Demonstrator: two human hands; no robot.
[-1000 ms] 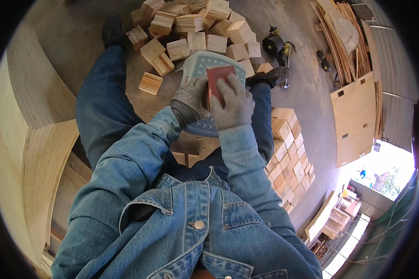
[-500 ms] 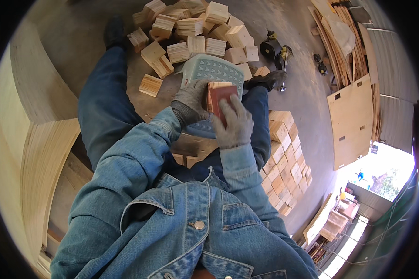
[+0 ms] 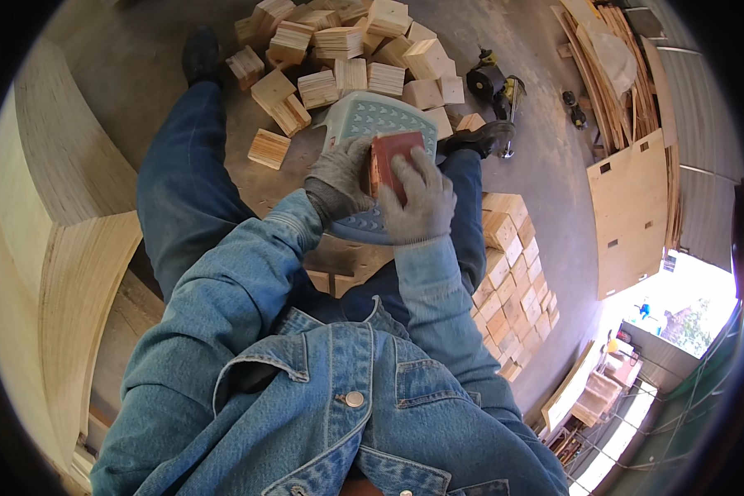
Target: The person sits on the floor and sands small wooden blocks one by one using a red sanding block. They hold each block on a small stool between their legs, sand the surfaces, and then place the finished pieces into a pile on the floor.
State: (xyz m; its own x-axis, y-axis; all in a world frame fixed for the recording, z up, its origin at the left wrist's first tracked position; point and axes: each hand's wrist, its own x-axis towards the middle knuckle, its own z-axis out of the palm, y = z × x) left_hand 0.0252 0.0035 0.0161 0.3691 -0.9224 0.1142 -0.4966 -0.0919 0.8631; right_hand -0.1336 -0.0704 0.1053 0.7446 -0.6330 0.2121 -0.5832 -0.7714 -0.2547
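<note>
Over a pale green plastic stool point(image 3: 364, 124), both my gloved hands are at a wooden block point(image 3: 374, 175), mostly hidden now. My left hand point(image 3: 339, 178) is closed around the block's left side. My right hand point(image 3: 420, 198) presses a flat reddish-brown sanding block point(image 3: 397, 153) onto the wooden block's upper face, fingers bent over it. The sanding block covers nearly all of that face.
Loose wooden blocks point(image 3: 339, 43) lie heaped beyond the stool. Stacked blocks point(image 3: 517, 285) stand right of my leg. Power tools point(image 3: 494, 87) lie near my right shoe. Large curved plywood pieces point(image 3: 83, 248) rise at left; boards point(image 3: 632, 215) lean at far right.
My right hand has pushed the sanding block away from me, over the wooden block's far end, which showed earlier. My left hand has stayed nearly in place.
</note>
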